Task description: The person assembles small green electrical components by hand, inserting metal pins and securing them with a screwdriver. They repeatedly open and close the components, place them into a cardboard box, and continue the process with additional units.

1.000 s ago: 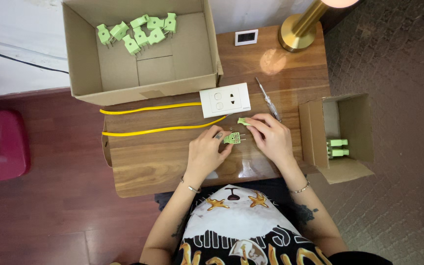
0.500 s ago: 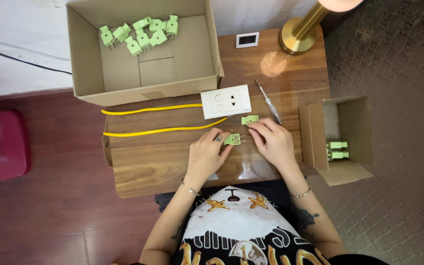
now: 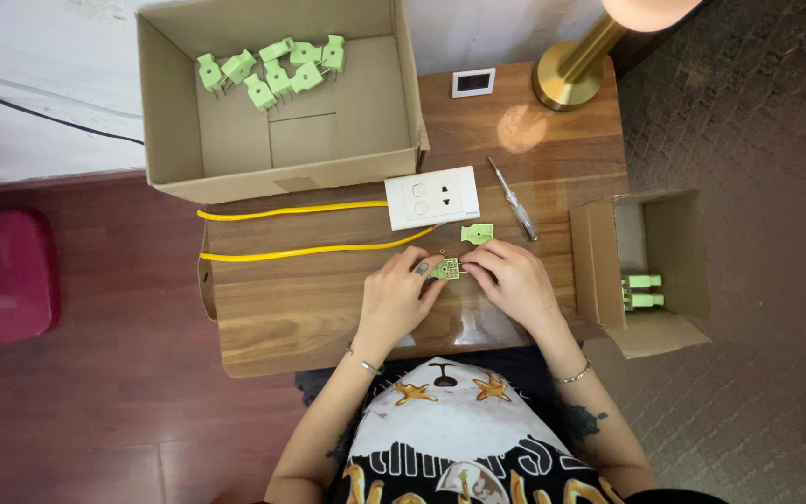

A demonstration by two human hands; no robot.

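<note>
On the small wooden table (image 3: 310, 317), my left hand (image 3: 394, 294) and my right hand (image 3: 513, 280) pinch a small green plug half (image 3: 446, 270) between their fingertips from both sides. A second green plug piece (image 3: 477, 233) lies loose just beyond my right fingers. A thin screwdriver (image 3: 513, 198) rests diagonally behind it. A white wall socket (image 3: 432, 197) sits further back, with a yellow cable (image 3: 300, 250) running left from it in a loop.
A large open cardboard box (image 3: 347, 168) at the back holds several green plugs (image 3: 272, 70). A smaller open box (image 3: 673, 243) at the right holds two green plugs (image 3: 643, 289). A brass lamp base (image 3: 571, 79), a small white device (image 3: 473, 82) and a red case (image 3: 2, 275) on the floor.
My right hand has left the loose green piece on the table and moved down to the plug half that my left hand holds.
</note>
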